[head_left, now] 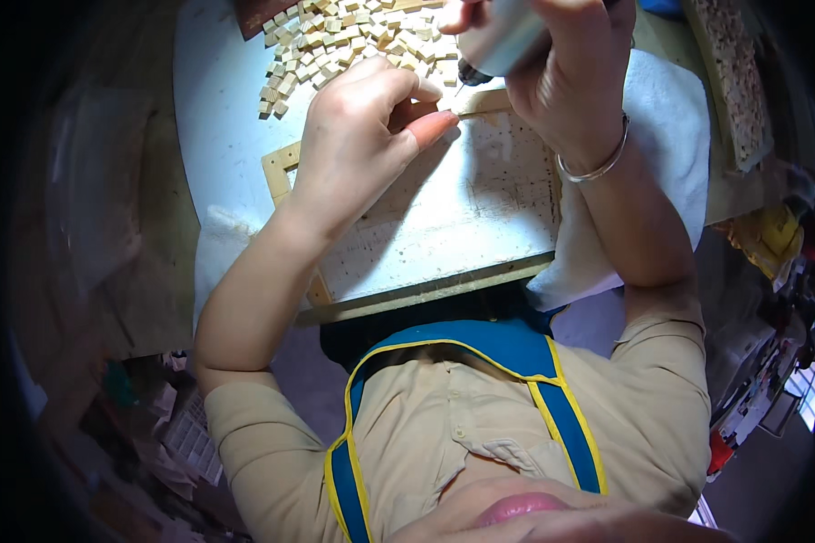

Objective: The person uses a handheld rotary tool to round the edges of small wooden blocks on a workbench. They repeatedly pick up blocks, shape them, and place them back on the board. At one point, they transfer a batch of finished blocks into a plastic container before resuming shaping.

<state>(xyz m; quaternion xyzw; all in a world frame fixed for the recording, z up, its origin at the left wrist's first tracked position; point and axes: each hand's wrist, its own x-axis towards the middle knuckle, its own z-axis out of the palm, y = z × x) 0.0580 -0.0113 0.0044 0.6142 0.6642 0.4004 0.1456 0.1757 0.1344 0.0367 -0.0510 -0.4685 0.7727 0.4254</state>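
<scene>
1. Beige shirt and blue apron straps edged in yellow (552, 407) fill the near foreground, with both bare forearms rising from it toward the bench.

2. Pale, pitted work board (462, 217) lies just beyond the apron, its near edge a wooden strip; a white cloth (670, 118) spreads under it to the right.

3. Left hand (362, 136) rests on the board's far-left part, fingers curled and pinched; the thumb (430, 127) points right, pressing a small wooden piece (466, 113) that is mostly hidden under the fingertips.

4. Right hand (561, 63), a silver bangle (598, 163) at the wrist, is clenched around a grey rotary tool (507, 36) whose body slants from far right down to near left.

5. Tool tip (462, 86) hangs just beyond and slightly right of the left thumb, close above the held piece; whether it touches cannot be told. The piece's long axis seems to run left to right, across the tool's line.

6. Left hand is the nearer to the piece, holding it; the right reaches it only through the tool.

7. Farthest back, a heap of small wooden blocks (353, 41) lies on the white bench top, beyond both hands.
</scene>
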